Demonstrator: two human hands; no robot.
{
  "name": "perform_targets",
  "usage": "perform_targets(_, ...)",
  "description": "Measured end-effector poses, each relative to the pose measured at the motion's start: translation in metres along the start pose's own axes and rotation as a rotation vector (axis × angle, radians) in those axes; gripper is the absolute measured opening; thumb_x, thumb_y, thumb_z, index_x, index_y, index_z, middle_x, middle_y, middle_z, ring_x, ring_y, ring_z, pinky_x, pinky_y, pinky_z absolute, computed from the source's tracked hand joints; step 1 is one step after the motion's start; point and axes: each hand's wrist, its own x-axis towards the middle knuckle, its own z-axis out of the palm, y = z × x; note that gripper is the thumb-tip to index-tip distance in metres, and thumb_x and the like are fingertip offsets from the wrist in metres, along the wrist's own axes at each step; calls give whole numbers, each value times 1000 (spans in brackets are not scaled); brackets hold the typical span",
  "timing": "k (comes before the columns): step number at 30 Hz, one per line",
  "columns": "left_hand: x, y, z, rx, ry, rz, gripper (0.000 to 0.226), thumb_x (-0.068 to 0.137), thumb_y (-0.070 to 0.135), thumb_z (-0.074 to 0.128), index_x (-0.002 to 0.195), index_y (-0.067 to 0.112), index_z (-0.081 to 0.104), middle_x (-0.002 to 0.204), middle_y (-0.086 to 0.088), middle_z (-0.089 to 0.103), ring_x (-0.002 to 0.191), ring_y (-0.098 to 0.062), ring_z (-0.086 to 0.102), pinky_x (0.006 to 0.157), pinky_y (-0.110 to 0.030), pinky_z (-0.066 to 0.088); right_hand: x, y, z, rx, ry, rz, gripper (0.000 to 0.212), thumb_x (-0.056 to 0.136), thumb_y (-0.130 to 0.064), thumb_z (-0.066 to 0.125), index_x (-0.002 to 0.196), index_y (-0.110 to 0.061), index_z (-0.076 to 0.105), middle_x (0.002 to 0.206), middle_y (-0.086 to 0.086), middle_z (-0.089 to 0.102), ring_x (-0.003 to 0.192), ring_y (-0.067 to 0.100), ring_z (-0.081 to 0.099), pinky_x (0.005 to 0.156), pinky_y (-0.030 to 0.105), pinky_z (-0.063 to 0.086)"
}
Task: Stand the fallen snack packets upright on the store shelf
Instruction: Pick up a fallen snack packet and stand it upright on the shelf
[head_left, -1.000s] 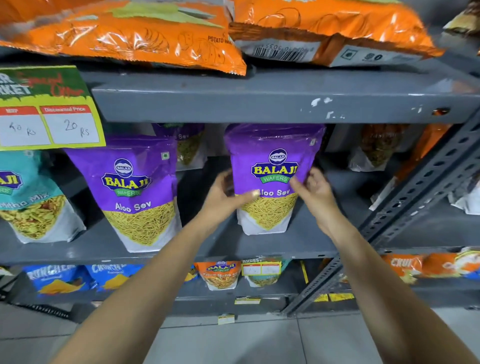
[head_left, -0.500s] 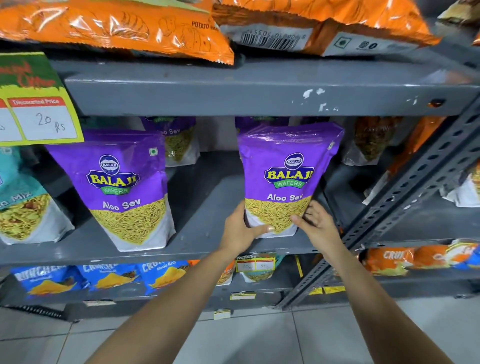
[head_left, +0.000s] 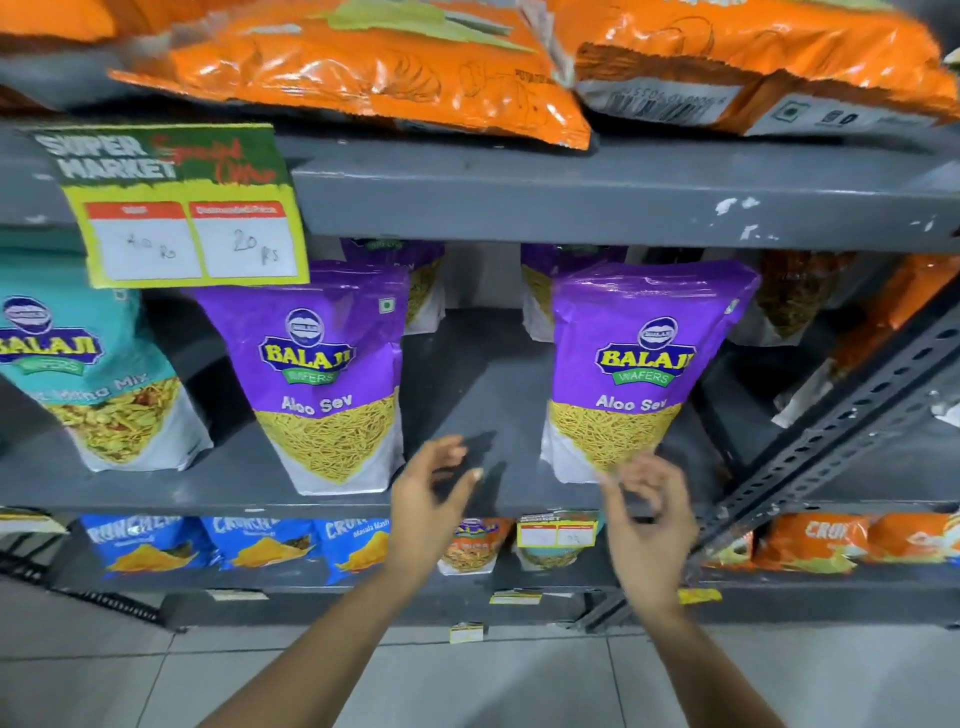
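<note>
Both hands hang in front of the grey metal middle shelf (head_left: 498, 364), empty. Left hand (head_left: 431, 499) is loosely spread, fingers curled a little, thumb apart, in front of the bare stretch of shelf between the two front purple packets and touching neither. Right hand (head_left: 644, 514) is blurred, its fingers half-curled and apart, holding nothing; its fingertips (head_left: 618, 470) lie just below the bottom edge of the right-hand purple glossy Aloo Sev pouch (head_left: 641, 358), and whether they touch it cannot be told. That pouch stands upright near the shelf's front edge, right of the middle. A second purple Aloo Sev pouch (head_left: 324, 374) stands upright well to its left, also at the front edge. Behind them, near the back of the shelf, two more purple packets (head_left: 423, 280) show partly. At the left end of the shelf stands a teal glossy mixed-snack pouch (head_left: 88, 374), its top hidden by a yellow-and-green paper price card (head_left: 176, 208) hanging from the front lip of the shelf above. On that upper shelf, large orange foil packets (head_left: 374, 67) lie flat, their ends jutting over the front edge. At the right end of the middle shelf, darker and orange packets (head_left: 800, 296) lean behind a slanted perforated grey metal brace (head_left: 841, 421). On the shelf below, blue crisp bags (head_left: 150, 543) sit toward the left and orange bags (head_left: 831, 540) toward the right
</note>
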Motion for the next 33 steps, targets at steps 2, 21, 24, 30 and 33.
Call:
perform_targets(2,-11,-4,-43,54,145,91,27,81,6,74,105,14,64,93,7,67,90,-4,65,84,-23,53,-19,-2,32,-47,-159,-76,27,76,-18,81,94,-23,63,89,-1,66,85,20,65,78,42,56)
perform_targets(21,51,-23,-129,173,-166,-15,76,62,30,90,127,19,52,107,16,66,98,0,63,78,-2,44,-5,-8,156,-164,-737,133,66,64,-33,87,121,-27,55,112,-10,71,101,9,67,85,30,55)
perform_targets(24,51,-23,-113,170,-162,-6,75,62,31,90,126,18,52,108,12,67,102,-8,64,79,-5,46,1,-6,143,-175,-736,148,67,65,-34,86,123,-30,52,112,-12,69,103,12,66,87,32,55)
perform_targets(30,51,-28,-111,169,-144,16,75,64,33,88,126,16,50,116,4,67,106,-12,63,85,-14,49,-4,-12,144,-166,-724,178,63,72,-25,84,120,-35,45,110,-23,62,110,13,63,76,13,50)
perform_targets(33,47,-31,-123,143,-162,25,85,63,35,89,134,18,45,119,11,62,112,-6,59,95,-20,49,-21,-18,138,-121,-563,160,87,69,-25,86,139,-27,34,123,-23,53,110,6,58,76,13,49)
